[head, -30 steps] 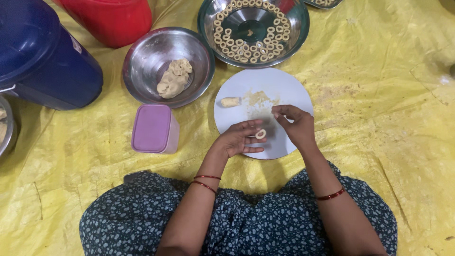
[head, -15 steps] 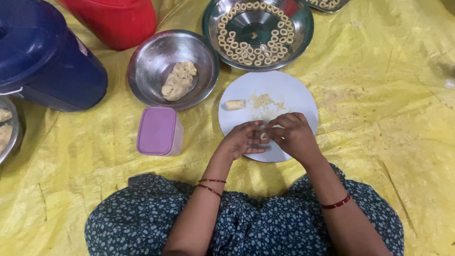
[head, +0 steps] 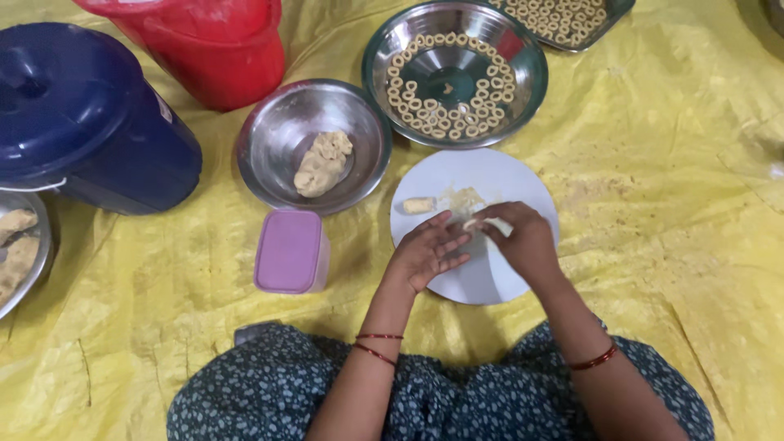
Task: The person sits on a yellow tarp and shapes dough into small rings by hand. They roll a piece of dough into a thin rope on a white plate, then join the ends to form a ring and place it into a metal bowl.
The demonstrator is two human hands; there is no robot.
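Both hands work over a round white plate (head: 490, 175) on a yellow sheet. My left hand (head: 425, 253) lies flat on the plate with its fingers spread and nothing in it. My right hand (head: 518, 237) pinches a small strip of pale dough (head: 478, 220) at its fingertips, just beside the left fingertips. A short dough roll (head: 419, 205) and some crumbs (head: 463, 198) lie on the plate's far left part.
A steel bowl (head: 269, 155) holds a dough lump (head: 323, 162). A steel dish (head: 523, 49) and a tray (head: 604, 20) hold several dough rings. A lilac-lidded box (head: 290, 251), blue container (head: 82, 114), red bucket (head: 204, 41) and steel plate (head: 20, 253) lie left.
The view has shifted. My hands have come together over the plate's middle, and the right fingers have lifted a dough strip beside the left fingertips.
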